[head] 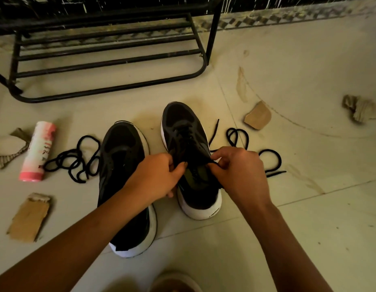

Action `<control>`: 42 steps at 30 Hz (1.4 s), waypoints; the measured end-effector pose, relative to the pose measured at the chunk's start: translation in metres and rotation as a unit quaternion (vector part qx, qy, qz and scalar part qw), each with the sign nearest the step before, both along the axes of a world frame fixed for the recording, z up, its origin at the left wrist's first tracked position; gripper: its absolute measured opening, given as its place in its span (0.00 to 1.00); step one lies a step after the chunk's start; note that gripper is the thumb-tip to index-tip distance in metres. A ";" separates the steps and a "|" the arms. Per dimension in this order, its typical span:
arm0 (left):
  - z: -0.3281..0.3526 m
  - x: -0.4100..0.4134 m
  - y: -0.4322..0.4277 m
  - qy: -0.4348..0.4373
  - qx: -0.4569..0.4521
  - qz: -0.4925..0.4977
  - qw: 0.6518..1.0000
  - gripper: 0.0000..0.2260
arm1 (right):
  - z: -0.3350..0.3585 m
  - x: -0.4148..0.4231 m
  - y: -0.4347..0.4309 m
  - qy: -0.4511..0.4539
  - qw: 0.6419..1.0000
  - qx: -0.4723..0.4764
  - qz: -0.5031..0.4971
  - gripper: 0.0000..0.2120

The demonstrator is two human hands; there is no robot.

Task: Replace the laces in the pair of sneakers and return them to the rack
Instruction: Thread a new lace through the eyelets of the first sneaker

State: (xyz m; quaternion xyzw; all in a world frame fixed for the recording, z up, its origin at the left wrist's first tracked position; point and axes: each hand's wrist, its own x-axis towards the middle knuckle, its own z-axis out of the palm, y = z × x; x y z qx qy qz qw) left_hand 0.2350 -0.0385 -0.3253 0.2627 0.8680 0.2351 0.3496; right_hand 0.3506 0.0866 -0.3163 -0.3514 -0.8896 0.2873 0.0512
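Two black sneakers with white soles stand on the tiled floor. The left sneaker [122, 157] has no lace that I can see. My left hand [159, 175] grips the tongue and collar of the right sneaker [185, 131]. My right hand [237, 171] pinches a black lace at that sneaker's right eyelets; the lace [237, 138] trails in loops over the floor to the right. A second black lace [77, 159] lies tangled on the floor to the left of the left sneaker. The black metal shoe rack [111, 60] stands behind the sneakers, its lower shelf bare.
A pink and white bottle [38, 150] lies on the floor at the left. Torn cardboard pieces lie at the lower left [28, 218], the far left [8, 152], the right [257, 115] and the far right [359, 108]. A dark patterned wall runs behind the rack.
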 end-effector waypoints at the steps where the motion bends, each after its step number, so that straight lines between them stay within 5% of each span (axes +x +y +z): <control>1: 0.000 0.000 0.000 -0.002 0.001 0.001 1.000 0.16 | 0.002 0.002 0.002 0.005 1.000 -0.008 0.004 0.07; 10: 0.002 0.001 0.001 -0.028 0.001 0.013 1.000 0.15 | 0.053 -0.002 0.020 0.176 0.947 -0.267 -0.017 0.09; 15: 0.004 0.001 0.000 -0.047 0.004 0.031 0.998 0.15 | 0.062 -0.016 0.024 0.243 0.911 -0.323 -0.077 0.10; 21: 0.008 -0.003 -0.005 0.100 0.004 -0.007 0.995 0.16 | 0.065 -0.001 0.058 0.350 0.842 -0.361 -0.195 0.11; 25: 0.023 -0.002 0.007 0.188 0.178 -0.013 0.966 0.08 | 0.066 0.005 0.066 0.342 0.861 -0.327 -0.187 0.12; 29: 0.040 -0.004 0.032 0.085 0.283 -0.069 0.953 0.24 | 0.065 -0.006 0.051 0.288 0.895 -0.325 -0.103 0.12; 34: 0.052 -0.019 0.044 -0.001 0.292 -0.061 0.955 0.06 | 0.064 -0.013 0.041 0.276 0.903 -0.326 -0.038 0.12; 42: 0.063 -0.023 0.040 -0.168 0.269 -0.066 0.946 0.02 | 0.059 -0.013 0.041 0.311 0.877 -0.365 -0.039 0.11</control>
